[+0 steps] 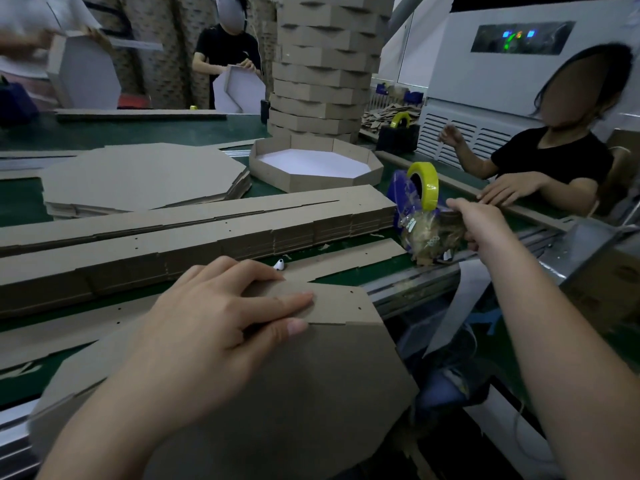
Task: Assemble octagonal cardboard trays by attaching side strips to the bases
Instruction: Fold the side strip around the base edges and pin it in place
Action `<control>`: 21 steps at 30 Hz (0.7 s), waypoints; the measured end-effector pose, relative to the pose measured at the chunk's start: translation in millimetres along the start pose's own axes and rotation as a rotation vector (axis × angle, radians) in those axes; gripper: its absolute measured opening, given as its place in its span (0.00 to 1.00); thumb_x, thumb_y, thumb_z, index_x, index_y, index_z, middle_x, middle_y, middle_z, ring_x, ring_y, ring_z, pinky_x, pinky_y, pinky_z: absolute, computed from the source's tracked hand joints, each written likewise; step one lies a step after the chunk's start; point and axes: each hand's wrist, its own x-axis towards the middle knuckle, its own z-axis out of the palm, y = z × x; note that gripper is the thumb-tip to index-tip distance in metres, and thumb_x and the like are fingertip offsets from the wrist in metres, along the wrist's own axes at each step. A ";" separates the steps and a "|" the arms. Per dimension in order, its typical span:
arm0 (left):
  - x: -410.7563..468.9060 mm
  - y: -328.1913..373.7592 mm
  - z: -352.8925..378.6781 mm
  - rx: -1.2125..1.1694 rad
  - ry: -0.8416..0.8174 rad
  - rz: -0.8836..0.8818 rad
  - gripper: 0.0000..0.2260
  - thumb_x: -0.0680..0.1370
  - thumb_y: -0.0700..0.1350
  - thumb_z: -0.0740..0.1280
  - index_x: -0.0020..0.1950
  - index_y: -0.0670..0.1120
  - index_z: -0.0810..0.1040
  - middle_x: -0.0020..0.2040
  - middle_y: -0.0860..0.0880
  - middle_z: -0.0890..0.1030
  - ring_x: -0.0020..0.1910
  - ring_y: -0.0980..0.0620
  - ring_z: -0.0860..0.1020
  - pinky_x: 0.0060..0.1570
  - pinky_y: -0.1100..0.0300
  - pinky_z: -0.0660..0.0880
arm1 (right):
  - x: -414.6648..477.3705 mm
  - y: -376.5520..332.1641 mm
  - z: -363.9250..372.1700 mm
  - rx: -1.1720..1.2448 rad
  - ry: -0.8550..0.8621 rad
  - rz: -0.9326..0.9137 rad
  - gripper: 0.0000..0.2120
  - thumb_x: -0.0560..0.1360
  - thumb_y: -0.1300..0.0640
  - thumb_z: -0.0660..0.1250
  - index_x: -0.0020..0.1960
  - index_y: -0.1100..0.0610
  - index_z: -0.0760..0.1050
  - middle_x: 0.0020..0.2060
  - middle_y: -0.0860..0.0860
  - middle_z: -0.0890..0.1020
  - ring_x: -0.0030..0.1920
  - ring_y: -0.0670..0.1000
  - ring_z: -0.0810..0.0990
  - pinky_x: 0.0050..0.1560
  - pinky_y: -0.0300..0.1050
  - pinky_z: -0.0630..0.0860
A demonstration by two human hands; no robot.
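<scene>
At the near table [20, 202] edge, I am pressing strip [341, 303] onto base [311, 393] with the open left grip [207, 323]; the right grip [485, 226] is clasping the dispenser [399, 190]. Easing pressure while reaching may shift the strip.

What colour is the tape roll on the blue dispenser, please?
The tape roll is yellow, clearest in the head view.

head-worn camera, wide-angle, looking forward and down, close over green worktable [20, 202]

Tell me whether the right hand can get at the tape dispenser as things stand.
Probably yes: the right hand is stretched out right beside the tape dispenser, nothing between them. Whether it grips it is hidden.
</scene>
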 end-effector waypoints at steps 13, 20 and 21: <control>2.2 -1.8 3.9 0.008 0.026 0.013 0.17 0.75 0.62 0.56 0.56 0.63 0.81 0.51 0.56 0.80 0.47 0.50 0.78 0.39 0.55 0.73 | -6.2 -7.8 2.7 0.553 0.010 0.096 0.08 0.69 0.62 0.70 0.49 0.59 0.80 0.41 0.49 0.82 0.16 0.40 0.68 0.17 0.30 0.61; 4.0 -2.7 5.4 -0.003 0.022 0.016 0.17 0.75 0.62 0.56 0.56 0.63 0.81 0.52 0.56 0.80 0.48 0.51 0.78 0.40 0.54 0.74 | -23.0 31.0 13.2 0.929 0.094 -0.141 0.13 0.71 0.70 0.63 0.30 0.59 0.74 0.30 0.51 0.75 0.30 0.43 0.70 0.34 0.33 0.67; 4.2 -2.4 5.7 -0.003 0.021 0.017 0.17 0.75 0.62 0.56 0.56 0.63 0.81 0.52 0.56 0.80 0.48 0.51 0.78 0.40 0.54 0.74 | -23.3 34.2 13.4 0.932 0.093 -0.174 0.12 0.71 0.71 0.62 0.31 0.59 0.73 0.31 0.51 0.74 0.31 0.43 0.71 0.36 0.34 0.68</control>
